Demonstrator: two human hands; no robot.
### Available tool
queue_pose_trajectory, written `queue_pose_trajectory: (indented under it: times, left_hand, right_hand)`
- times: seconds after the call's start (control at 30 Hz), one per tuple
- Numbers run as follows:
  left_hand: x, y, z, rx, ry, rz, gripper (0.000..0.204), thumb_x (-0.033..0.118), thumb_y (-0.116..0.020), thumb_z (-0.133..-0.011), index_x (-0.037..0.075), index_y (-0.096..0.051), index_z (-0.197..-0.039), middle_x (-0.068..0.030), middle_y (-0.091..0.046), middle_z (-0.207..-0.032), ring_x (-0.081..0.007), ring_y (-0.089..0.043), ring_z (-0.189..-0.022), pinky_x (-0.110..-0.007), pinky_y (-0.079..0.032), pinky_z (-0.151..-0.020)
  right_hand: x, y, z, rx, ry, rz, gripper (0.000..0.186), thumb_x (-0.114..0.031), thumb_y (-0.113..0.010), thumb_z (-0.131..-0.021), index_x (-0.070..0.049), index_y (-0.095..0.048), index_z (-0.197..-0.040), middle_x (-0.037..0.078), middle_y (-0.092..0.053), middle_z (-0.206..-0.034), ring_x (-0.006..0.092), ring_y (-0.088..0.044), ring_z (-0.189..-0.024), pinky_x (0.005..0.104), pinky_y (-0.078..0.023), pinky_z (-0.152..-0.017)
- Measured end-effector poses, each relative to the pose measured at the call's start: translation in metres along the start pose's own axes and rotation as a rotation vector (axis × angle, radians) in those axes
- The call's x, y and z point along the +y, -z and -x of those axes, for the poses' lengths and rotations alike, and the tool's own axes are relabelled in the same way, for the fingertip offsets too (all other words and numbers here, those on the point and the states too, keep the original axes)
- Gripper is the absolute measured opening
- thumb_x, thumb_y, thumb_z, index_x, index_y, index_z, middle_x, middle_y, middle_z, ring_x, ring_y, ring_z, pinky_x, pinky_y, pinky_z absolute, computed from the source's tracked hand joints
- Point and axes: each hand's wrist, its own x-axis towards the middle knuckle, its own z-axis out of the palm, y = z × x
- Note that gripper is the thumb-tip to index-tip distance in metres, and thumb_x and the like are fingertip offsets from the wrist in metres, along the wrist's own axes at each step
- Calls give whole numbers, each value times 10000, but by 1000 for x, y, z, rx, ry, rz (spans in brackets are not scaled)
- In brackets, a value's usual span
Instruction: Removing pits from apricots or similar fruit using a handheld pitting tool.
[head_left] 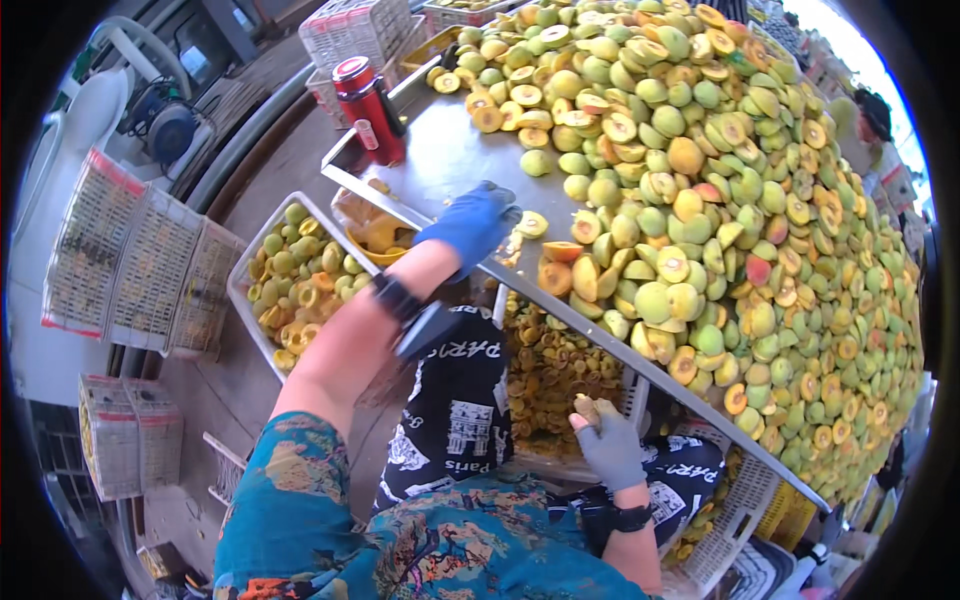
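A large heap of green-yellow stone fruit (pixel 690 200), many pieces cut in half, covers most of the metal table (pixel 440 145). My left hand (pixel 470 225), in a blue glove, is at the table's near edge with its fingers curled in. What it holds, if anything, is hidden. Just right of it lies a fruit half (pixel 532 224) among small scraps. Lower and to the right, my right hand (pixel 608 445), in a grey fingerless glove, is closed above a crate of fruit pits and scraps (pixel 560 370). A small brownish thing shows at its fingertips, too small to name.
A white crate of fruit (pixel 300 270) stands left of my left forearm, beside a yellow bowl with a plastic bag (pixel 375 225). A red thermos (pixel 370 110) stands at the table's left corner. Stacked white crates (pixel 130 255) are at far left. Another person (pixel 872 135) is at far right.
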Motion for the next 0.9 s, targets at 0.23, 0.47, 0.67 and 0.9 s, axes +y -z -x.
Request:
queue_pose_trajectory:
  times: [0.23, 0.47, 0.67, 0.9]
  left_hand:
    - [35, -40, -66, -463, 149, -225, 573, 422, -630, -818, 21, -556, -1220, -268, -619, -1104, -423, -587, -1069, -461, -480, -901]
    - [93, 4, 27, -277, 326, 994, 430, 229, -601, -930, 55, -483, -1305, -96, -590, -1102, -137, -590, -825, -277, -514, -675]
    - [159, 19, 128, 109, -228, 720, 319, 124, -528, -982, -18, -469, -1262, -127, -586, -1160, -154, -601, -950, -295, -532, -776]
    - [202, 19, 178, 132, -10, 1674, 332, 345, -537, -936, 68, -490, -1112, -155, -568, -1153, -259, -590, -1010, -387, -509, -870]
  right_hand:
    - [-7, 18, 20, 130, 27, -104, 362, -357, -677, -851, -73, -594, -1060, 197, -666, -871, 394, -642, -831, 448, -509, -709]
    - [-55, 34, 27, 167, 23, -325, 399, -309, -648, -884, 3, -561, -1116, 223, -652, -885, 413, -635, -832, 423, -503, -703]
    - [-113, 25, 43, 48, 165, -711, 379, -317, -593, -936, 13, -547, -1117, 163, -617, -774, 273, -627, -695, 384, -491, -656]
    - [-126, 15, 73, 336, 382, -483, 375, -285, -601, -931, 32, -526, -1116, 235, -622, -789, 411, -636, -735, 435, -487, -632]
